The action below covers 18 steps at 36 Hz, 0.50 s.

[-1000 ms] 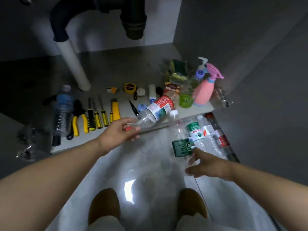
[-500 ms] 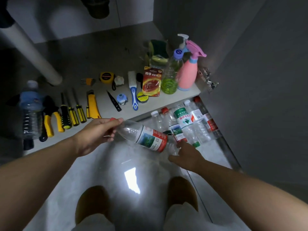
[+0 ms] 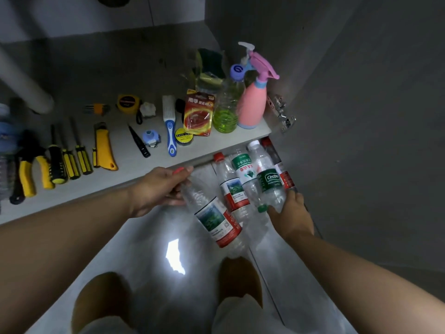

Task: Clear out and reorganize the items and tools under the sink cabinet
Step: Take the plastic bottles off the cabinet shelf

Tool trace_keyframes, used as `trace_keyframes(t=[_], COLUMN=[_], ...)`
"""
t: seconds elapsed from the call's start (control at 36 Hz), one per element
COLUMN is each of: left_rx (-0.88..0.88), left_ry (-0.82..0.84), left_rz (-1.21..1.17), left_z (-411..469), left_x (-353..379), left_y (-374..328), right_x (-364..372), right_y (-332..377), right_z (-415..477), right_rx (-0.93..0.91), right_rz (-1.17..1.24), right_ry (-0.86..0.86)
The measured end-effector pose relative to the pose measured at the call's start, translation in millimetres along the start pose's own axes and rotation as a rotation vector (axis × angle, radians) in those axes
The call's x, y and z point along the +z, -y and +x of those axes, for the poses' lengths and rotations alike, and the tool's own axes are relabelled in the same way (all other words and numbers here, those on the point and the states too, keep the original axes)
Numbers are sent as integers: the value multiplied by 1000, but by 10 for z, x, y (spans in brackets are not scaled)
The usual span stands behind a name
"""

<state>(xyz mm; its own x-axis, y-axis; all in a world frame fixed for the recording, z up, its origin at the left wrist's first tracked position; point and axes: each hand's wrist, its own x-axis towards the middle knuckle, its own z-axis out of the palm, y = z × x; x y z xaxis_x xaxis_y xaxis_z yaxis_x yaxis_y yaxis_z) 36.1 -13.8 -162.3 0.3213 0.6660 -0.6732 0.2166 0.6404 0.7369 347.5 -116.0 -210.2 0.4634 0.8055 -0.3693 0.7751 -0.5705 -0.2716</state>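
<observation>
My worry is rolling. The clear plastic bottle with a red-and-white label [image 3: 216, 220] is light, round and held only at its neck end. It slants down toward the lower centre of the frame. Set down crooked on the glossy grey floor [image 3: 125, 256], it could roll toward the person's feet. It could also bump the row of empty bottles [image 3: 234, 189] lying side by side at centre right, just below the front edge of the pale cabinet shelf [image 3: 130, 169]. Those lie touching one another, so I reckon one nudge might scatter the lot. The thin plastic could also buckle under a hard squeeze. The left hand [image 3: 159, 186] sits mid-frame, its arm reaching in from the lower left. Its grip is closed on that bottle's shoulder, fingers curled round it and the thumb stretched toward the red cap [image 3: 179, 170]. The right hand [image 3: 292, 213] comes in from the lower right. Its grip looks pinched on the base of the green-labelled clear plastic bottle [image 3: 269, 186], which lies in the row, thumb on one side and fingers on the other.
</observation>
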Motion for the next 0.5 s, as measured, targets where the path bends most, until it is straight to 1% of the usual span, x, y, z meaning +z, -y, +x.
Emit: trace_keyframes(t=[0.06, 0.19, 0.42, 0.5], left_rx=[-4, 10, 21, 19], left_ry=[16, 17, -40, -48], left_rz=[-9, -5, 38, 46], left_z=[8, 37, 99, 94], left_x=[85, 255, 416, 450], left_y=[-34, -46, -49, -69], right_x=[19, 77, 117, 104], right_y=[64, 164, 165, 187], right_z=[2, -34, -110, -160], right_rx=[-26, -35, -73, -145], right_rz=[-6, 111, 164, 222], right_ry=[-49, -108, -216, -275])
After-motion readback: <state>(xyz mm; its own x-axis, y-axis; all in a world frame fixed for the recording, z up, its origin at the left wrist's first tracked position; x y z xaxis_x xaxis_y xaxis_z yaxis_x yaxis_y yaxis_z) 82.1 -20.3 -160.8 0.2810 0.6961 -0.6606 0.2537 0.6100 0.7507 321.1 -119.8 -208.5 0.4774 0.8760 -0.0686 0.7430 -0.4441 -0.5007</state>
